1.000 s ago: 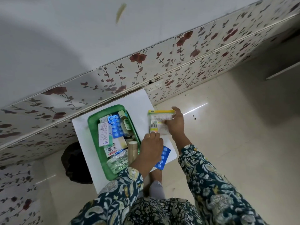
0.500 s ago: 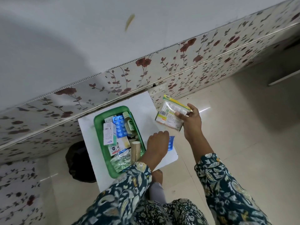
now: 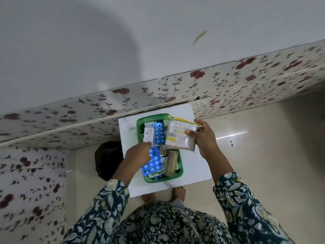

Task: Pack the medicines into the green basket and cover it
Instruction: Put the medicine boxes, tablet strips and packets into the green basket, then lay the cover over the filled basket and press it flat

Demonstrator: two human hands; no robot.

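basket (image 3: 140, 122) sits on the white worktop (image 3: 193, 166); left grip (image 3: 139, 154) holds a blue strip (image 3: 152, 164) over it, right grip (image 3: 204, 138) holds a packet (image 3: 179, 138).

Two blister strips (image 3: 152, 163), perhaps more.

Open green basket (image 3: 178, 177) brimming with blue blister strips (image 3: 152, 163), boxes, packets.
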